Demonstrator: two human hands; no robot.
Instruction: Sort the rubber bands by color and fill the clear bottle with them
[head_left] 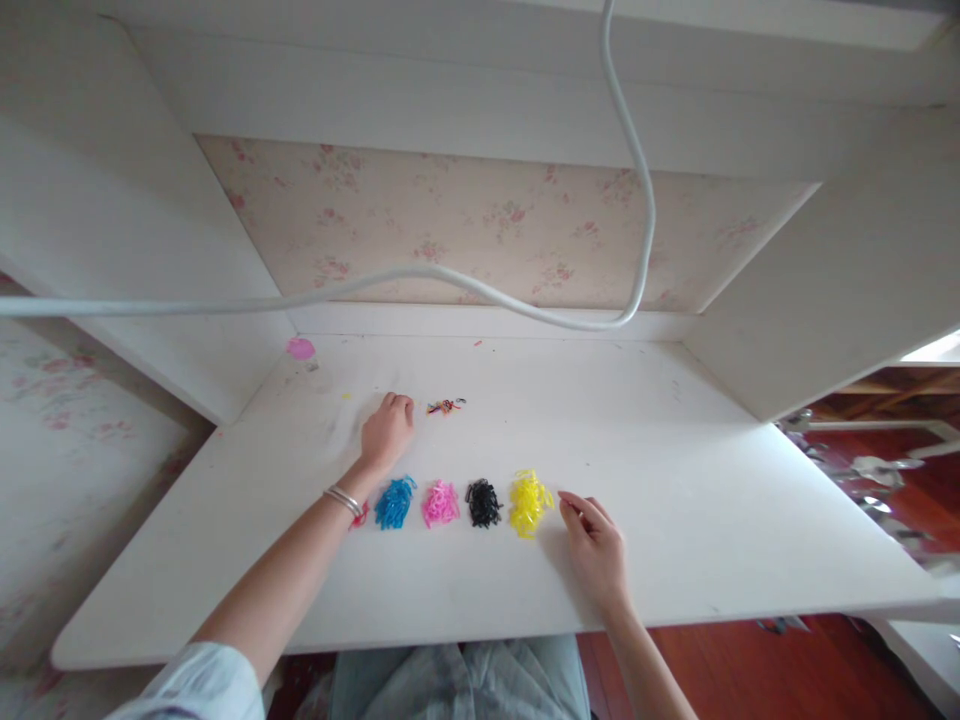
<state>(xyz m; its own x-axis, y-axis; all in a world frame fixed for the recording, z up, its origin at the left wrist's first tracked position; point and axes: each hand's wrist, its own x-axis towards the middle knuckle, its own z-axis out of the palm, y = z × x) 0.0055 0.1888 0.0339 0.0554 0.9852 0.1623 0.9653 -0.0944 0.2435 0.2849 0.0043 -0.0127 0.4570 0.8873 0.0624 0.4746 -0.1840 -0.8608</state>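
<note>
Along the white desk lie small piles of thin bands: red (360,516), partly hidden by my left wrist, then blue (394,503), pink (440,503), black (484,502) and yellow (529,503). Farther back is a small mixed-colour heap (444,406). My left hand (388,430) rests just left of that heap, fingers curled closed; what they hold, if anything, is hidden. Right of the yellow pile, my right hand (594,540) has thumb and forefinger pinched together; anything between them is too small to make out.
A white cable (435,272) hangs across the view in front of the floral back panel (510,215). A pink spot (301,348) marks the desk's back left corner. White side panels (817,260) stand at both sides of the desk (675,520).
</note>
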